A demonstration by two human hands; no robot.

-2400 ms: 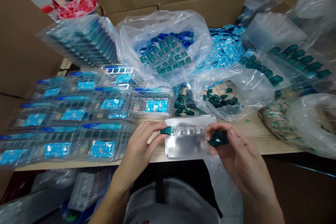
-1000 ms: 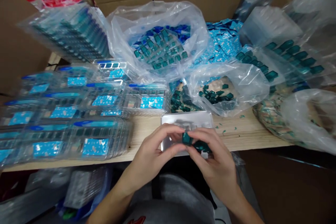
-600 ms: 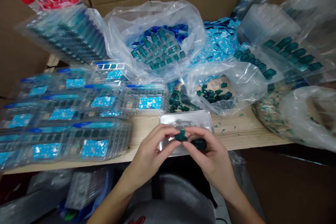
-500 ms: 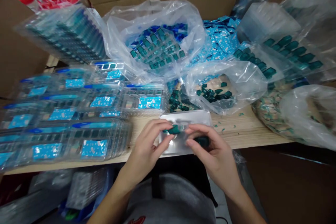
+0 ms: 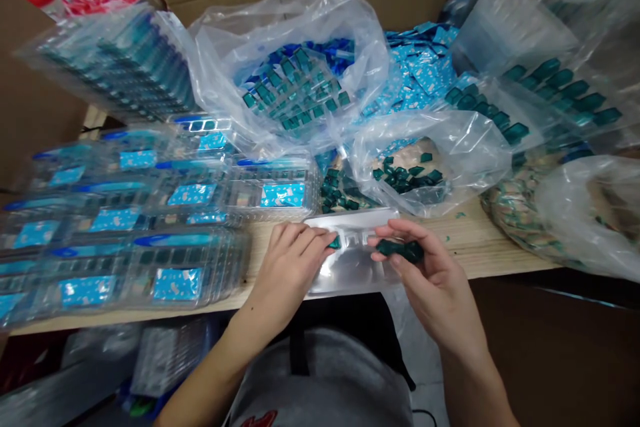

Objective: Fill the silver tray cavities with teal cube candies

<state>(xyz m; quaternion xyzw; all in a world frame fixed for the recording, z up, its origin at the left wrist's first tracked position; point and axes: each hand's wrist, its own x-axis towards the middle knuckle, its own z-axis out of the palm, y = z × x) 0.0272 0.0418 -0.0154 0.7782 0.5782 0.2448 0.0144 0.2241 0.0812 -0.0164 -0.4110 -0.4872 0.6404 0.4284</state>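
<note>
The step in hand seems to be seating a small teal piece (image 5: 335,241) in the shiny tray (image 5: 345,273), lower centre of the frame; the next move likely calls for careful lining-up. The left hand (image 5: 293,263), palm down, pinches that piece; the right hand (image 5: 435,273), fingers curled leftward, holds dark green pieces (image 5: 401,251).

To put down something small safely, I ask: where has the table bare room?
The table shows bare wood right of the right hand, in front of the bag and left of the sack, with a few green scraps. A narrow strip lies between packs and tray, beside the left hand. Left side and back are crowded.
</note>
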